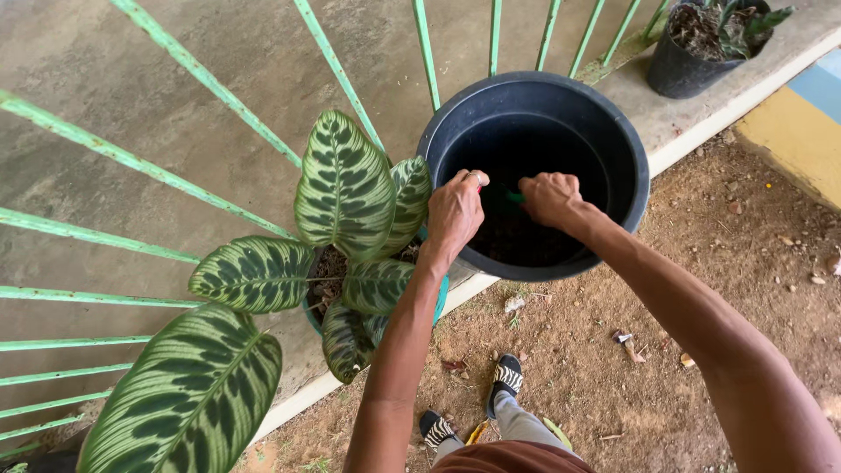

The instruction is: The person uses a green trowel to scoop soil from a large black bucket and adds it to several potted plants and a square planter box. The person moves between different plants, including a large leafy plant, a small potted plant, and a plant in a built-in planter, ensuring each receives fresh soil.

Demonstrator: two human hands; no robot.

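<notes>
Hands, left hand (455, 210) and right hand (550, 198), grip green tool (512, 198) (lying crosswise) inside black pot (631, 166).

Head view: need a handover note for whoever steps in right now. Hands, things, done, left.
Left hand: closed, resting on the near rim of the big black pot; whether it grips anything cannot be told.
Right hand: inside the pot, shut on a small green tool, mostly hidden.
Things: the pot stands on the concrete ledge by the green railing; dark soil covers its bottom. The striped-leaf plant sits in its own teal pot just beside it.
Done: some soil in the black pot.
Left: pot is far from full; plant not moved in.
</notes>
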